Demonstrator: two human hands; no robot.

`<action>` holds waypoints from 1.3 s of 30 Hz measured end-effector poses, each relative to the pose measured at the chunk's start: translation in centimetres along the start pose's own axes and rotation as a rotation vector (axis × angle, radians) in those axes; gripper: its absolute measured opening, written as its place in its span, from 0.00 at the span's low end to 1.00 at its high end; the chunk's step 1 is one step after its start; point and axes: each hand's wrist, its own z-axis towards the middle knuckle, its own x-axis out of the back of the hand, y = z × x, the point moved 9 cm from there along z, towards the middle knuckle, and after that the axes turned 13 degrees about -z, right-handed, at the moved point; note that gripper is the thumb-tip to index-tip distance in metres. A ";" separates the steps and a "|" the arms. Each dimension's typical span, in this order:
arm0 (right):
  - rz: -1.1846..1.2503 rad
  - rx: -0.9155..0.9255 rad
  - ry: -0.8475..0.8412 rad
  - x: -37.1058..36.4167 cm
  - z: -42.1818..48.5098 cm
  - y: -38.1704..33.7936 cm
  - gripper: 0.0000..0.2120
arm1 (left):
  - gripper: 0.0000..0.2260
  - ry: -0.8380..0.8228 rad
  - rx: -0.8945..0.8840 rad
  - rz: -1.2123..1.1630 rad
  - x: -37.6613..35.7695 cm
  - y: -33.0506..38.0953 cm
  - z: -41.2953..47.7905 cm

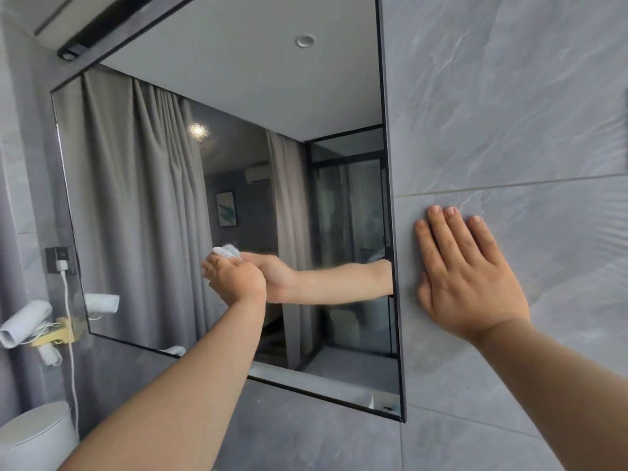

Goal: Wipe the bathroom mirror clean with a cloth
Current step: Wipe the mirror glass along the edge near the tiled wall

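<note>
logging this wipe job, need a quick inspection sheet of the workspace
surface: mirror in a dark frame on a grey tiled wall; the glass reflects curtains and a room.
job's things: white cloth, bunched, pressed against the glass low in the mirror.
clutter: white hair dryer in a holder left of the mirror; white round bin below it.
hands: left hand grips the cloth on the glass; right hand lies flat on the tile right of the mirror.
cables: white cable hangs from a socket left of the mirror.
surroundings: dark strip fitting above the mirror.
</note>
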 end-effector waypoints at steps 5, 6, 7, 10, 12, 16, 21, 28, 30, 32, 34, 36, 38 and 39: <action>-0.004 0.002 0.000 0.1 0.1 -0.1 0.32 | 0.24 -0.104 -0.353 -0.013 -4.4 8.0 -5.4; -0.007 -0.001 0.000 0.2 0.1 0.0 0.32 | 0.24 -0.172 -0.478 -0.027 -5.6 9.8 -7.6; -0.005 -0.003 0.003 0.2 0.1 -0.1 0.32 | 0.24 -0.252 -0.610 -0.038 -6.9 11.3 -10.1; 0.013 0.002 0.008 0.3 0.0 0.0 0.31 | 0.24 -0.497 -0.957 -0.022 -9.1 12.8 -17.3; 0.023 0.007 0.009 0.2 -0.1 0.0 0.31 | 0.25 -0.580 -1.069 0.017 -9.2 11.5 -19.5; 0.042 0.006 0.018 0.0 -0.3 0.1 0.31 | 0.26 -0.668 -1.346 0.171 -8.8 8.6 -20.2; 0.050 0.004 0.013 0.1 0.0 0.0 0.32 | 0.24 -0.573 -1.141 0.218 -9.1 13.0 -13.5; 0.049 0.013 0.017 0.0 -0.2 -0.1 0.32 | 0.24 -0.251 -0.616 -0.008 -7.0 15.8 1.4; 0.054 0.018 0.017 -0.1 -0.3 -0.1 0.31 | 0.24 -0.191 -0.516 0.046 -5.5 13.4 3.9; 0.051 0.023 0.024 -0.1 -0.2 -0.1 0.31 | 0.24 -0.139 -0.436 0.055 -3.6 10.1 5.7; 0.047 0.029 0.038 -0.1 -0.2 -0.1 0.31 | 0.24 -0.113 -0.344 0.060 -2.4 6.1 6.7; 0.047 0.028 0.060 0.0 -0.2 -0.1 0.31 | 0.24 -0.089 -0.261 0.070 -0.9 2.3 6.7; 0.042 0.025 0.077 0.1 -0.2 -0.2 0.31 | 0.24 -0.095 -0.203 0.092 0.4 -0.8 6.0; 0.040 0.023 0.083 0.1 -0.1 -0.2 0.31 | 0.24 -0.102 -0.187 0.098 0.8 -1.9 5.8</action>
